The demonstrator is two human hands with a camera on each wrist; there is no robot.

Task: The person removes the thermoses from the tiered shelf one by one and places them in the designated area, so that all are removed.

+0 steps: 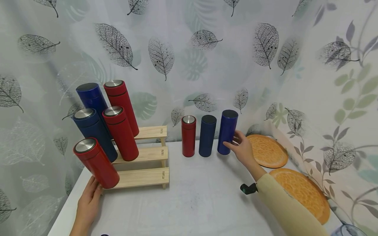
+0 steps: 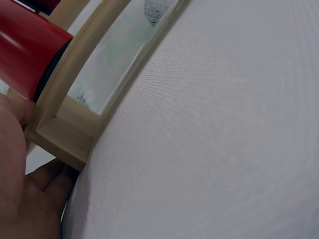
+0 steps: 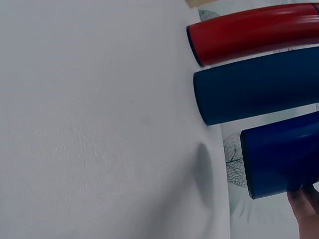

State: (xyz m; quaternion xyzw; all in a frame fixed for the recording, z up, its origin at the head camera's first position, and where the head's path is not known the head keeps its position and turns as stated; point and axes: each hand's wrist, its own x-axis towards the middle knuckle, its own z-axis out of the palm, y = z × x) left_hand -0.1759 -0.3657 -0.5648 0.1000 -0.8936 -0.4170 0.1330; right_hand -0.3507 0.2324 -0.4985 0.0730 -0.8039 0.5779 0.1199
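My right hand (image 1: 243, 149) grips a glossy blue thermos flask (image 1: 227, 131) with a dark lid, thumb in front. In the right wrist view the flask's base hangs over its shadow, clear of the table. Left of it stand a dark blue flask (image 1: 208, 136) and a red flask (image 1: 188, 137) with a silver lid. My left hand (image 1: 88, 201) holds the near left end of a three-step wooden rack (image 1: 141, 178), fingers by its leg in the left wrist view. Just above that hand, a red flask (image 1: 98, 165) stands on the lowest step.
Two red flasks and two blue ones, among them a blue flask (image 1: 95, 131) with a silver lid, stand on the upper steps. Two round orange mats (image 1: 267, 150) lie along the table's right side. A leaf-patterned curtain (image 1: 183, 65) hangs behind the white table (image 1: 189, 196).
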